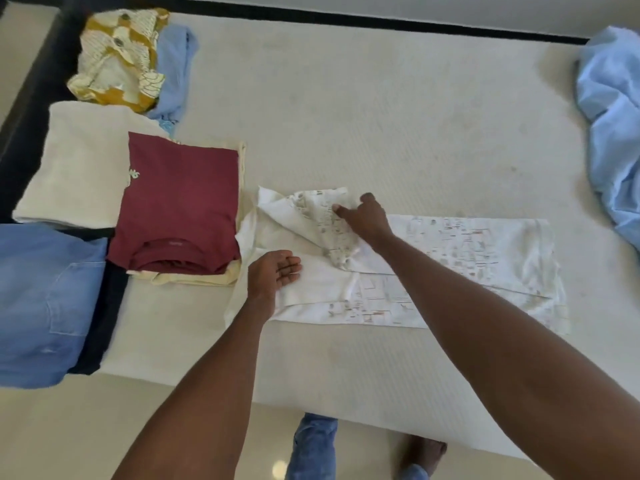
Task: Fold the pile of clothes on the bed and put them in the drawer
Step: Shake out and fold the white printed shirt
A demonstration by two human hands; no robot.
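White printed shirt is laid flat across the centre of the bed, thin cotton-like cloth, faint grey and rust marks, long rectangular shape partly folded. Its left end is turned up into a crumpled triangular flap.

Right hand is seen at centre frame; the flap is pinched in its grip, fingers curled into the cloth. Left hand is laid on the shirt's lower-left part, palm turned up, fingers loosely bent, nothing held in its grip.

Left of the shirt, one maroon T-shirt is stacked folded, square, on one pale yellow garment, just beside the shirt's edge. Further left: one cream folded piece, coarse-looking; one blue denim piece, pocket showing, at lower left.

Upper left: one crumpled mustard-and-cream patterned garment, one light blue garment beside it. Right edge: one bunched pale blue cloth, well apart.

Bed surface is off-white, finely ribbed.
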